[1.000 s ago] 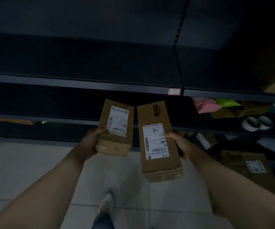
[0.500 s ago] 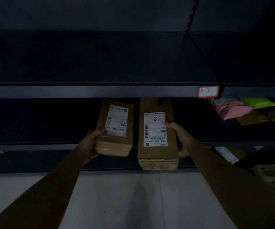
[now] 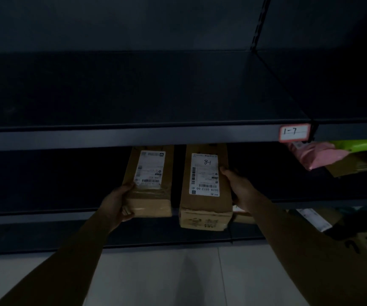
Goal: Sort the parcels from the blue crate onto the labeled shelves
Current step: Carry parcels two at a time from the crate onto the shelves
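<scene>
Two brown cardboard parcels with white labels are held side by side at the mouth of a dark shelf bay. My left hand (image 3: 118,202) grips the shorter parcel (image 3: 150,195) by its near left corner. My right hand (image 3: 236,187) grips the longer parcel (image 3: 204,208) along its right side; its label carries handwritten figures. The far ends of both parcels are hidden behind the front edge of the upper shelf (image 3: 134,136). A red-bordered tag reading 1-7 (image 3: 294,132) sits on that edge at the right.
Dark metal shelving fills the view, with a lower shelf edge (image 3: 34,216) under the parcels. In the bay to the right lie a pink bag (image 3: 314,156), a green bag (image 3: 354,145) and brown boxes. More parcels sit low at right. Pale tiled floor (image 3: 156,279) lies below.
Both hands have carried the parcels forward and up, from over the floor into the bay under the 1-7 shelf edge. The view has risen and drawn closer to the shelving.
</scene>
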`<state>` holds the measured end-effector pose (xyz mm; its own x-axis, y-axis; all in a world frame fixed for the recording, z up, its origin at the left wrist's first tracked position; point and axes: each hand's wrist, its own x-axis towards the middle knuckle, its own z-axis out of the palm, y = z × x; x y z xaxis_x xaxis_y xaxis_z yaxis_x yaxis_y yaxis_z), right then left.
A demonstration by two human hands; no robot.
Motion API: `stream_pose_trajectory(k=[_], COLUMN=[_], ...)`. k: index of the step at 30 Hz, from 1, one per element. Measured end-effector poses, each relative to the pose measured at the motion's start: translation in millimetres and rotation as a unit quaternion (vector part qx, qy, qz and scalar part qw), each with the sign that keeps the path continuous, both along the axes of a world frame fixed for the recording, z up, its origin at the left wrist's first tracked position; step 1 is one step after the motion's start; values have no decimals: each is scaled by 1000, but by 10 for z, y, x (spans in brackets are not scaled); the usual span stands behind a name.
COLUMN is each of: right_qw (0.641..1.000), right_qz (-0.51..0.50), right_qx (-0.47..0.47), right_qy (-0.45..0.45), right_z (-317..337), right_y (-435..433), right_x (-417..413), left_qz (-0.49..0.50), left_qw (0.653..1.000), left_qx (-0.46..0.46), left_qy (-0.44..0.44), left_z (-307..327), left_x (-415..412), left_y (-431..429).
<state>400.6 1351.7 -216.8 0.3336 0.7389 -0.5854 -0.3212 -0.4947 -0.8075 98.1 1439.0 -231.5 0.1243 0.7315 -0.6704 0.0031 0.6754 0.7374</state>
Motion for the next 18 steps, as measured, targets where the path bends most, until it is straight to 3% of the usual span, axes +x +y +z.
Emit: stream_pose_trajectory(k=[3,8,13,18], right_qw=[999,970,914,870], right_qz=[1,44,216,262], right_qx=[2,-45,-75,-31], right_qy=[-52,-236,-336,-417], right_z=[166,548,1260,2447], right_y=[-44,-356,-841,-1251], right_x=[-61,-168,-349,-413], left_qz=[20,-39,-201,-352], left_qw=[999,988,938,859], left_qx=[13,76,142,266], left_qy=[33,126,243,260], left_z=[79,403,1154,2344], left_x=[14,16,139,491], left_y=[-40,-263,-755,-1284])
